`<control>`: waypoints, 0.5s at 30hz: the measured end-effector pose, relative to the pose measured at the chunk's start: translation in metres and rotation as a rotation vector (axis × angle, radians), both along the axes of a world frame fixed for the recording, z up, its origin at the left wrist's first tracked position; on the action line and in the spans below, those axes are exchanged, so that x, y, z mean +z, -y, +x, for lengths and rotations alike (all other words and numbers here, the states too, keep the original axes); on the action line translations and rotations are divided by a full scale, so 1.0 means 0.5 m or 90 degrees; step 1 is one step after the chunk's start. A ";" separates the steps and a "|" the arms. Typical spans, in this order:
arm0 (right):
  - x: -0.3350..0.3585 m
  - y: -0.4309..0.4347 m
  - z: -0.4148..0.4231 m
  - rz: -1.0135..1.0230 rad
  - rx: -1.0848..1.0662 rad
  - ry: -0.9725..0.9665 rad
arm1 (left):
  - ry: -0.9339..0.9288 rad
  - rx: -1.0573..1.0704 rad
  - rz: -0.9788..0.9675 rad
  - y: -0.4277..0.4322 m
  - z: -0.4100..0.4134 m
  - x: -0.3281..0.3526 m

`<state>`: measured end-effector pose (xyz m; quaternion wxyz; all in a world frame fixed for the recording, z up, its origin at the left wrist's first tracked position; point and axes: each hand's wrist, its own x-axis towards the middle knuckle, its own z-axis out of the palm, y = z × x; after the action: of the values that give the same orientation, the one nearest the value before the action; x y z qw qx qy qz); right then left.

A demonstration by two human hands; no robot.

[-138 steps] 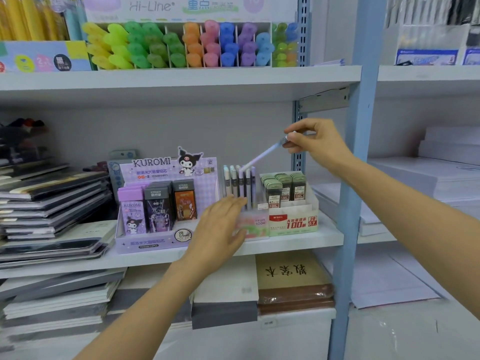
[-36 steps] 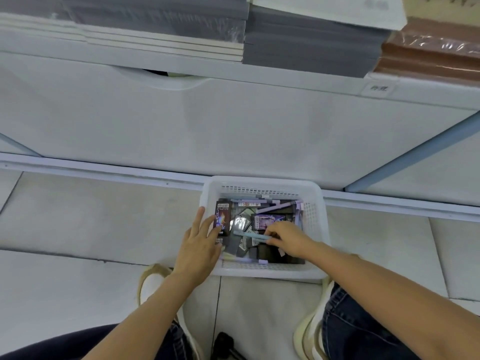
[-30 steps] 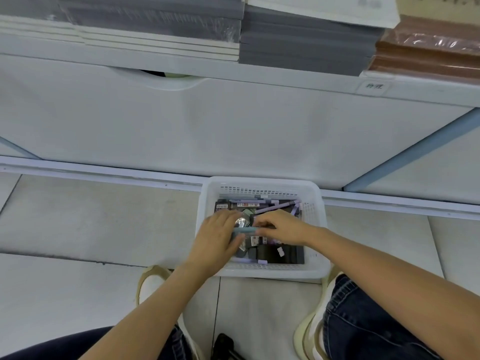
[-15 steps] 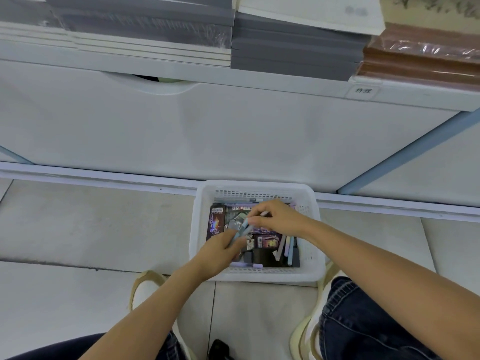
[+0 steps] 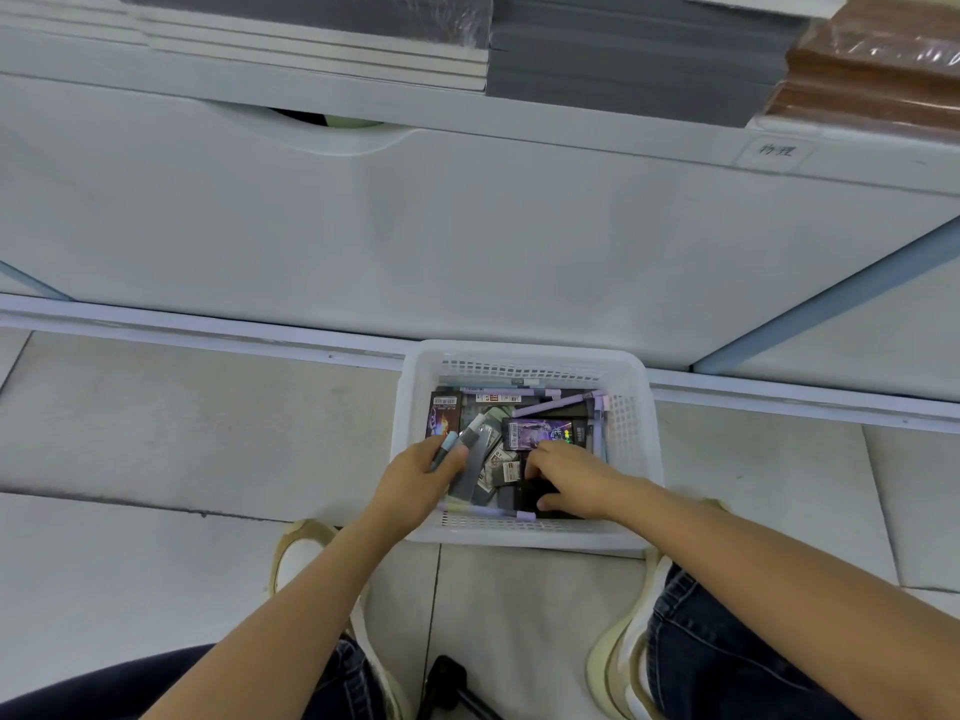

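A white plastic basket [image 5: 631, 449] stands on the floor against the shelf base. It holds several dark lead-refill cases [image 5: 540, 432] and pastel pens [image 5: 535, 394]. My left hand [image 5: 415, 483] is over the basket's left side and grips a light blue pen [image 5: 445, 445] that points up and away. My right hand [image 5: 571, 478] is down in the basket's near right part, fingers curled among the dark cases. Whether it holds one is hidden.
The white shelf base panel [image 5: 467, 226] rises right behind the basket, with stacked notebooks [image 5: 623, 49] on the shelf above. My knees and pale shoes [image 5: 618, 662] are on either side in front of the basket. Grey floor tiles [image 5: 182, 433] lie to the left.
Since half a second ago the blue pen has passed fully into my left hand, which drew left. My right hand let go of it and dropped down among the cases.
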<state>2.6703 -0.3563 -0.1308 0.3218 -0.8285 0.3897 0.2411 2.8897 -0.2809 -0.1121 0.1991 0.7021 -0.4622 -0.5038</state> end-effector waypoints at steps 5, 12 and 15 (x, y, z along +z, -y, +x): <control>0.016 0.016 -0.005 0.088 -0.091 0.056 | -0.007 0.007 0.017 0.000 0.000 -0.003; 0.150 0.085 0.064 0.285 -0.524 0.482 | -0.270 0.152 -0.015 0.038 -0.033 0.095; 0.214 0.098 0.109 0.358 -0.616 0.636 | -0.395 0.197 -0.018 0.064 -0.043 0.161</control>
<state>2.7246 -0.4055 -0.0236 0.7303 -0.4618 0.4417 -0.2417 2.8681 -0.3130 -0.0317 0.4137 0.5743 -0.2748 -0.6507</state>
